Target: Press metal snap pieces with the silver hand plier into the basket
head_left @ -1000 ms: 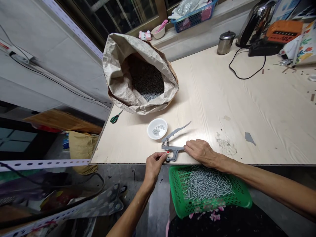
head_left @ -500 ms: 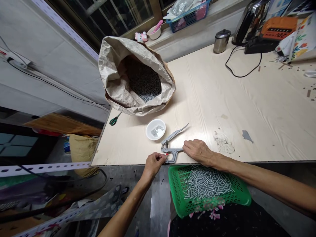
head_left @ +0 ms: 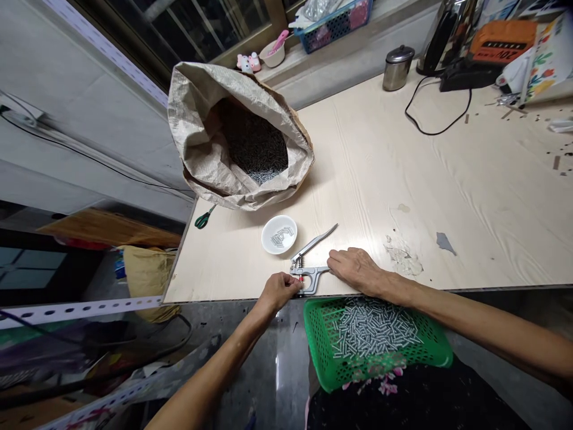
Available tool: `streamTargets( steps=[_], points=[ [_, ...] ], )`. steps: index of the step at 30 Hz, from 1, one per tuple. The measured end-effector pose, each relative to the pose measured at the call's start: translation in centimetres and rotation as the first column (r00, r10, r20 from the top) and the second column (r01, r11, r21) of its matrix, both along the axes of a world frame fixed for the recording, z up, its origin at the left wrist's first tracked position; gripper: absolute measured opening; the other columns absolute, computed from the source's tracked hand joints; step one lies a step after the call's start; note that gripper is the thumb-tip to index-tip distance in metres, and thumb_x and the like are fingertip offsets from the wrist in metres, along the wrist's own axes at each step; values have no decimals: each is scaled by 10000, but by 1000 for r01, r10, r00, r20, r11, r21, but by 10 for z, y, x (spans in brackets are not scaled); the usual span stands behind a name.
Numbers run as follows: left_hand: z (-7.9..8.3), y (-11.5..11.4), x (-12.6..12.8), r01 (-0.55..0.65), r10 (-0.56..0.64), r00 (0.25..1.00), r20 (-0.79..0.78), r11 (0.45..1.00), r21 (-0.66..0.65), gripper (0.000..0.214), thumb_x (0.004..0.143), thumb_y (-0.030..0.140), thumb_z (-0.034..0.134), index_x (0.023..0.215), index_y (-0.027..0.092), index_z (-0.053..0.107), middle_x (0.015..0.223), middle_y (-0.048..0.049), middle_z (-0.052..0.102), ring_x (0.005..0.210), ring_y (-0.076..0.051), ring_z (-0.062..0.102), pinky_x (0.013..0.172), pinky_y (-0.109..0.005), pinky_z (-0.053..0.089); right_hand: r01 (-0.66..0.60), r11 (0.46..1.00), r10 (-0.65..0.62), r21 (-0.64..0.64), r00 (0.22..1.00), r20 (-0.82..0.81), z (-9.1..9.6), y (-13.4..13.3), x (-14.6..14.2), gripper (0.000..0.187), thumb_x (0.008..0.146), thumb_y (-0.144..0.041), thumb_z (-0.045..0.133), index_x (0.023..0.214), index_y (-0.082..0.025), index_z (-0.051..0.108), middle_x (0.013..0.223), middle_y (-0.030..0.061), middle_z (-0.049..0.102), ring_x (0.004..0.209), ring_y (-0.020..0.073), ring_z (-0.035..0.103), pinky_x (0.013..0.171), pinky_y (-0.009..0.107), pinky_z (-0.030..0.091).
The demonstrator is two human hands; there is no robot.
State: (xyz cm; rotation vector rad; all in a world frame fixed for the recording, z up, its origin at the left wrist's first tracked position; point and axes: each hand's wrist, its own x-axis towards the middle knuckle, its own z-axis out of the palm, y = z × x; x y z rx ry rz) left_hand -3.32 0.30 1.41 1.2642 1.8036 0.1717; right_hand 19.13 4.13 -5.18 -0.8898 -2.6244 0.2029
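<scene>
Grey snap-fastener pliers (head_left: 317,272) lie at the table's front edge, with a spring and a red tip by the jaw. Their upper handle is raised away from the lower one. My right hand (head_left: 357,272) is closed round the end of the lower handle. At the jaw, the fingers of my left hand (head_left: 281,289) are pinched together; whatever is between them is too small to make out. Just behind the pliers stands a white bowl (head_left: 268,240) with small shiny cylindrical pieces in it. Below my right forearm, a green basket (head_left: 322,352) holds many short metal pieces.
A large woven sack (head_left: 197,125), part-filled with dark and silvery small pieces, stands behind the bowl. Green-handled scissors (head_left: 202,220) lie near the left edge. Farther back are a metal canister (head_left: 397,68), a black cord (head_left: 416,122) and an orange box (head_left: 504,42).
The camera view has shifted slightly. Both hands keep nearly the same places at the pliers, and the upper handle is still raised.
</scene>
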Motion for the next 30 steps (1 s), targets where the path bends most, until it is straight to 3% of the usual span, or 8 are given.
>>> streamTargets(
  steps=[6,8,11,14,20,26,28,30],
  points=[
    [2,-3,4,-8,9,997,-75,1000,8,370,603,514,577,541,151,605,478,30,456,517,-122,414,537,-250,286,-33,996,34,-83,999,15,10,4,6,77,904,-259,528,892,-188,553,948,48,607,808,186,508,680,328,341],
    [3,-3,5,-12,12,998,-67,1000,4,376,600,520,574,531,151,595,464,36,436,503,-113,387,528,-248,265,-34,994,33,-107,999,-14,18,11,12,350,840,-445,619,1052,-175,552,1182,116,560,1007,253,499,798,385,375],
    [2,-3,5,-19,19,999,-50,1000,2,369,597,513,578,516,153,585,452,40,418,491,-106,366,521,-252,246,20,994,-21,-112,1000,-11,25,27,19,897,654,-646,711,1319,-122,413,1423,235,346,1263,390,324,953,543,313],
    [1,-4,5,-36,37,998,-55,999,15,349,602,485,589,507,149,594,444,39,425,490,-110,383,527,-256,268,32,990,-25,-135,999,47,25,40,22,1061,563,-675,748,1367,-92,375,1398,258,370,1309,437,256,1000,614,246],
    [-4,-6,5,-84,85,994,-66,996,29,345,605,483,604,529,147,619,436,44,430,483,-108,388,523,-252,269,23,987,-13,-157,998,64,26,44,21,952,591,-633,745,1321,-112,425,1276,214,491,1174,381,426,979,599,272],
    [-7,-11,0,-27,29,993,-117,999,21,332,681,459,590,592,141,635,485,30,457,509,-129,442,533,-256,313,52,985,-39,-165,996,79,36,38,20,736,615,-544,776,1166,-124,528,1108,144,573,997,306,502,878,474,355],
    [-4,-16,6,31,5,975,-221,987,159,288,728,421,595,655,148,650,606,-10,543,599,-163,524,566,-269,377,60,984,-46,-168,995,85,39,36,19,604,642,-511,775,1065,-134,565,1043,118,586,947,281,509,822,421,374],
    [-2,-19,18,170,-22,934,-356,905,390,235,789,376,584,833,163,670,830,-67,612,796,-215,587,668,-309,454,64,983,-49,-173,995,90,40,33,18,523,662,-476,777,1006,-138,575,1012,102,590,925,264,510,781,386,381]
  ],
)
